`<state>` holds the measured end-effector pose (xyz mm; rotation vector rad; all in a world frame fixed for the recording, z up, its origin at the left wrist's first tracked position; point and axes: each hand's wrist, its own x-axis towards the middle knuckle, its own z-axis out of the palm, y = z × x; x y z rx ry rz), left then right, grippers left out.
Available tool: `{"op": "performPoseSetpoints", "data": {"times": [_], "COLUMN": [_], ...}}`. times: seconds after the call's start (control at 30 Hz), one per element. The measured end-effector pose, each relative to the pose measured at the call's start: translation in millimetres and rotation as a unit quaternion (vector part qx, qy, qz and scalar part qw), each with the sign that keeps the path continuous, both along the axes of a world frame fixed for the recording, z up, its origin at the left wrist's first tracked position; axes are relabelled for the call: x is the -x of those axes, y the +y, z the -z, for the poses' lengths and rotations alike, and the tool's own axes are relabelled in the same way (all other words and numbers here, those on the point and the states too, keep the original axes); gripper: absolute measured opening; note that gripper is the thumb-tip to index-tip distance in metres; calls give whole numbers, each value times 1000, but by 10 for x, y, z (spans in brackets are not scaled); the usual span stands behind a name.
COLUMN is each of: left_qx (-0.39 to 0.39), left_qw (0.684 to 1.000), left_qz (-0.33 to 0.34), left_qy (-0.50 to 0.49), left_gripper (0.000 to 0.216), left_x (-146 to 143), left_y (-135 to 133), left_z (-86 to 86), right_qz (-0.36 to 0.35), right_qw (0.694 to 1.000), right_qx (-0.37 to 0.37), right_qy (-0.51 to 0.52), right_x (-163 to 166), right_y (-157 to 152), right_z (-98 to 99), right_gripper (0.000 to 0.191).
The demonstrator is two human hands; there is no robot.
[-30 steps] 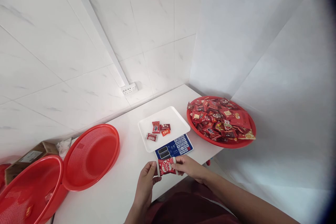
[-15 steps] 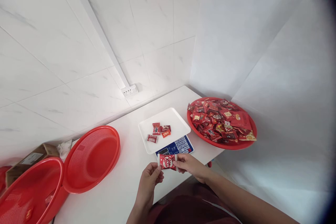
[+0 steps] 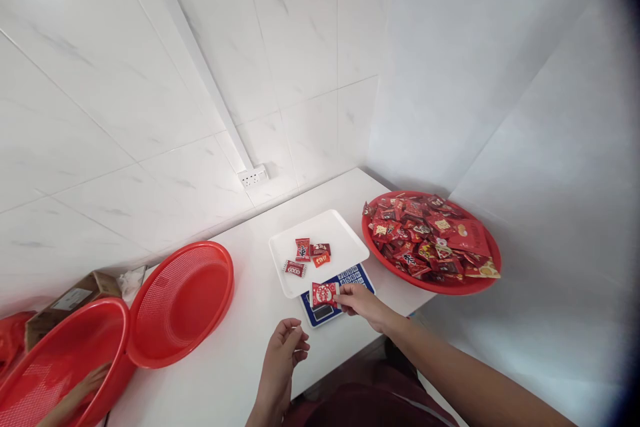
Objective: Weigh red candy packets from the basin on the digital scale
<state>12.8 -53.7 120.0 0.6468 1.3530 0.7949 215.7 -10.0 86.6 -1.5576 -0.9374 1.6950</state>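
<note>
The white counter (image 3: pixel 220 353) spreads under the grip of the right hand (image 3: pixel 365 303) and away to its left. Farthest left of the grip is a deep red basket (image 3: pixel 53 340), and another person's hand (image 3: pixel 91 381) has just come into it; what lies beneath that hand I can't make out. To the right of the grip and beyond it, a red basin (image 3: pixel 450 289) is heaped with red snack bags (image 3: pixel 425 233). Left of the grip, a second basket (image 3: pixel 185 300) shows only its red mesh inside. Just beyond the grip is a white tray (image 3: pixel 345 237), and below the grip the blue scale (image 3: pixel 353 273). The left hand (image 3: pixel 283 350) has let go and hangs left of the grip, fingers loosely curled around nothing. So the right hand alone now bears the packet (image 3: pixel 324 294), its grip pinched on one end, holding it over the scale, close by the tray's edge. Smallest, four little sweets (image 3: pixel 303 250) lie unmoved on the tray, beyond and left of the grip.
</note>
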Motion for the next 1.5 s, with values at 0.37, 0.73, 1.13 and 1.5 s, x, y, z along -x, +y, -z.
{"op": "performPoseSetpoints", "data": {"times": [0.37,0.73,1.13,1.5], "left_qx": [3,9,15,13], "left_qw": [1000,1000,999,999], "left_qz": [4,4,33,29], "left_qy": [-7,-3,-1,1], "left_gripper": [34,33,34,35], "left_x": [42,67,9,20], "left_y": [-55,5,29,10], "left_z": [25,29,42,23], "right_qz": [11,-7,-22,11], "right_qw": [998,997,997,995], "right_qx": [-19,40,35,-6], "right_qy": [-57,-59,-61,-99], "right_x": [-112,-450,-349,-595], "right_y": [139,-448,-502,-370], "right_z": [113,503,519,140], "right_gripper": [29,15,12,16]}}
